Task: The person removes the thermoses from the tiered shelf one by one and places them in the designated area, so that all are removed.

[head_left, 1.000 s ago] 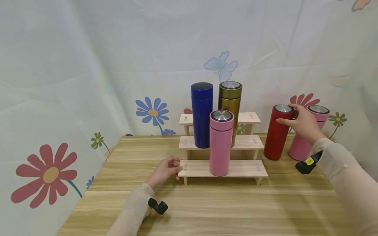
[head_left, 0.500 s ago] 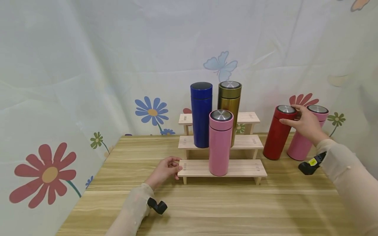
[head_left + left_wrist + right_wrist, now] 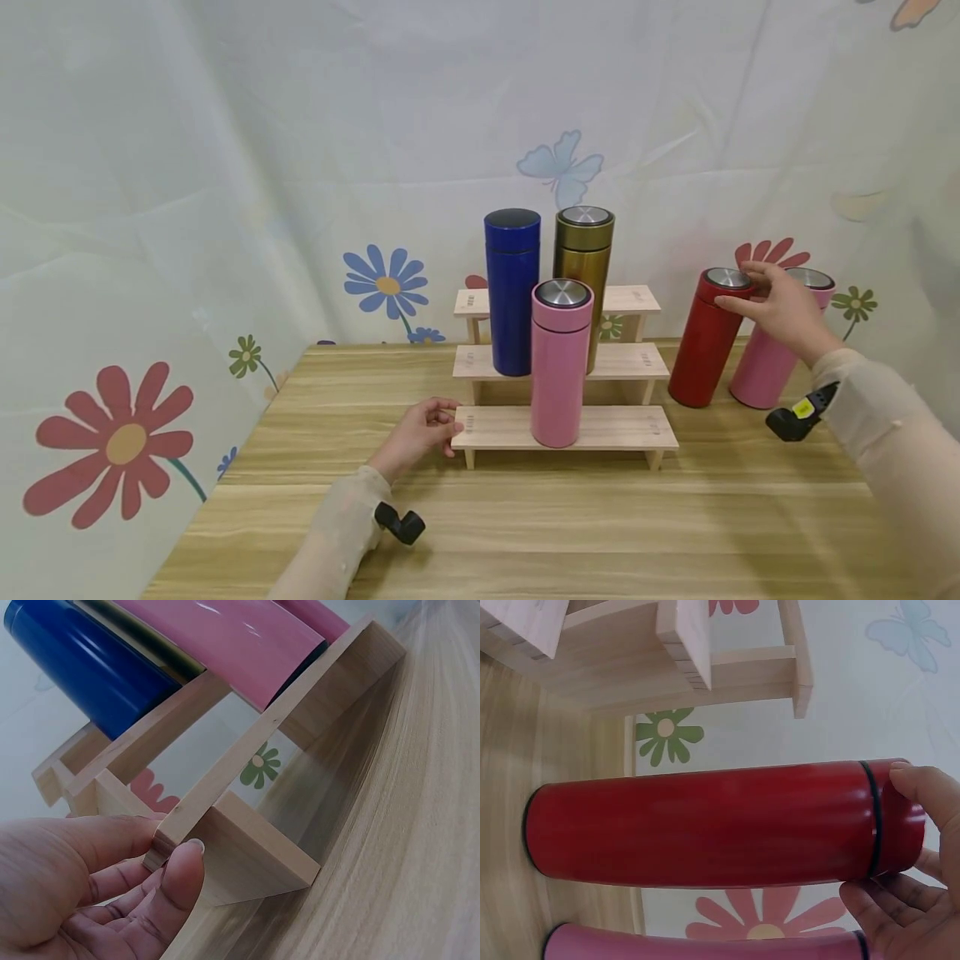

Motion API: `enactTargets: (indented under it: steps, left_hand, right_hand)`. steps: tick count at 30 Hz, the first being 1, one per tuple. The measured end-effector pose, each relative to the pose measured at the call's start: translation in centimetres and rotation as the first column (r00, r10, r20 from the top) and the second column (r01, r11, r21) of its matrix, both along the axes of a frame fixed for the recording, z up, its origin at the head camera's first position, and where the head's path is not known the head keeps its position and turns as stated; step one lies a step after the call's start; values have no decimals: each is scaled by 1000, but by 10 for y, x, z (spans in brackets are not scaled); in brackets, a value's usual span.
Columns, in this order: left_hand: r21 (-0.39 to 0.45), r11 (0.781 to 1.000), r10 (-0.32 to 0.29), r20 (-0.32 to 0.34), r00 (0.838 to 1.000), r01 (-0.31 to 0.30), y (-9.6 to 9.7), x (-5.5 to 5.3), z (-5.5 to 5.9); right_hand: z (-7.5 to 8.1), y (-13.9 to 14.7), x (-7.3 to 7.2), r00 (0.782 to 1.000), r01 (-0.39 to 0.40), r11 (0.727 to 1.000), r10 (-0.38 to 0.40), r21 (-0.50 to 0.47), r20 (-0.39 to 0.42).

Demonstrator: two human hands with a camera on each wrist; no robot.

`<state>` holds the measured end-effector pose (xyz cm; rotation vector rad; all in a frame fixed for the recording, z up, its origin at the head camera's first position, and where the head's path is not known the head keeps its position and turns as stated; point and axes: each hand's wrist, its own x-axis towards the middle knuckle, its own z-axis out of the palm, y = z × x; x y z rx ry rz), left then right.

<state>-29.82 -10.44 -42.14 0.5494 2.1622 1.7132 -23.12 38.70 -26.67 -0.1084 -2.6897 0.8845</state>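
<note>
My left hand [image 3: 420, 433] pinches the left end of the lowest step of a wooden three-tier stand [image 3: 480, 425]; in the left wrist view its thumb and fingers [image 3: 184, 874] are on the board's corner. At the right, my right hand [image 3: 783, 312] grips the lid end of a red thermos bottle [image 3: 705, 350]. That bottle's base is at the tabletop beside the stand. In the right wrist view the thumb and fingers lie on opposite sides of the red lid. A pink thermos bottle [image 3: 761, 371] stands just behind the right hand, which partly covers it.
On the stand, a second pink thermos [image 3: 557, 383] is on the lowest step. Behind it, a blue thermos [image 3: 513, 292] and a gold thermos [image 3: 585, 262] stand on the middle step. A floral cloth [image 3: 225, 208] hangs behind the wooden table [image 3: 525, 533].
My right hand has shifted slightly to the right, and the red thermos's top has leaned a little that way while its base stays in place. My left hand keeps its hold.
</note>
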Motion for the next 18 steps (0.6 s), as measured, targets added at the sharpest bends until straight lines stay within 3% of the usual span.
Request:
enactTargets:
  steps: [11,18]
  left_hand:
    - [2,1000,-7,-1,1000,7,0,0,0]
    - [-4,1000,-3,-1,1000,3,0,-1,0]
  right_hand:
    - [26,-1,5,1000,-5,1000,5,-22,-4]
    - [48,-4,5,999,7,999,-5,53,-39]
